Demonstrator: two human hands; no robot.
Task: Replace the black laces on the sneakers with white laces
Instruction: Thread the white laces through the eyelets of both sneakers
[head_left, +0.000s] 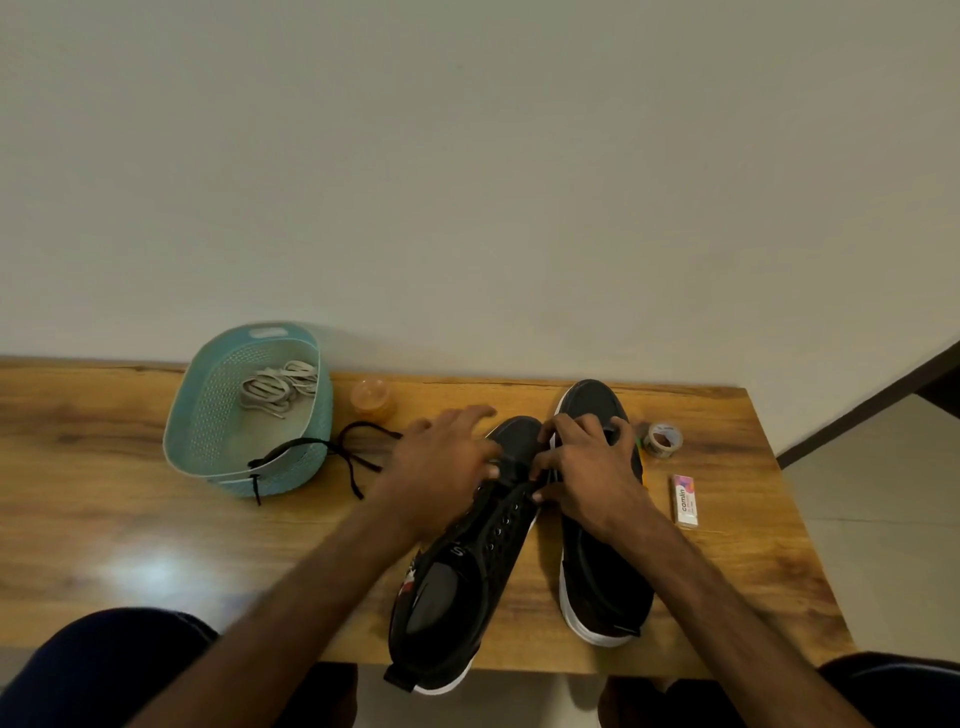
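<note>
wood table (156, 519), "camlin" box (686, 501); l fingers (467, 415) flat on sneaker (467, 571), r fingers (569, 423) round black lace (511, 491)

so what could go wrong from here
The heel of the left sneaker overhangs the near edge of the table; tugging its lace could tip it off.
The loose black lace hangs over the rim of the teal basket; snagging it could drag the basket and the white laces.
Fingers of the left hand reach close to the small orange container and could knock it.

There are 2 sneakers (467, 587) (608, 571), 2 hands (447, 462) (587, 467), 1 basket (179, 426), 1 tape roll (663, 439), 1 eraser (685, 501).
</note>
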